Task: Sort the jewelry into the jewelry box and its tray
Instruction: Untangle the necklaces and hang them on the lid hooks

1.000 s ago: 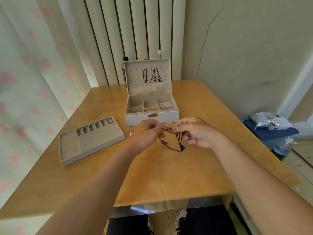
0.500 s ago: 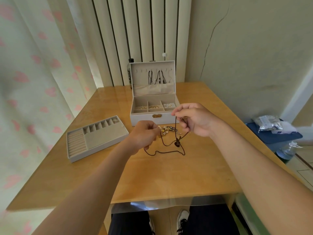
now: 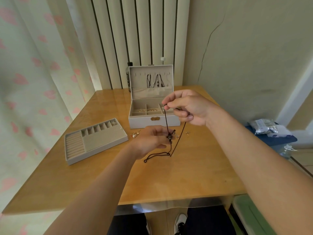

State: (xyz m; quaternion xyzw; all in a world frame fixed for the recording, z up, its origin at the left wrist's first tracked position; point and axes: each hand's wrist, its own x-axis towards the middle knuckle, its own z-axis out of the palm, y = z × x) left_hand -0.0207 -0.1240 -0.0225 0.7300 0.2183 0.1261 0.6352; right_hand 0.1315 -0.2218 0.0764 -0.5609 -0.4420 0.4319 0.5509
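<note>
Right hand (image 3: 188, 107) raised since 0.5 s ago, fingers (image 3: 171, 99) pinching cord necklace (image 3: 169, 136) end, frame centre; left hand (image 3: 149, 141) pinches mid-cord. Tail trails on tabletop (image 3: 186, 175). Limp, light, tangle-prone: hold ends.

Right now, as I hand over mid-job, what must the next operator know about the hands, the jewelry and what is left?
Right hand: raised in front of the jewelry box, pinches the upper end of the dark cord necklace.
Left hand: lower, holds the necklace at its pendant; the cord's tail lies on the table.
Done: cord necklaces hang in the open lid; small pieces lie in the box compartments and one end cell of the tray.
Left: stow this necklace, probably on a lid hook, then the loose gold pieces on the table in front of the box.
</note>
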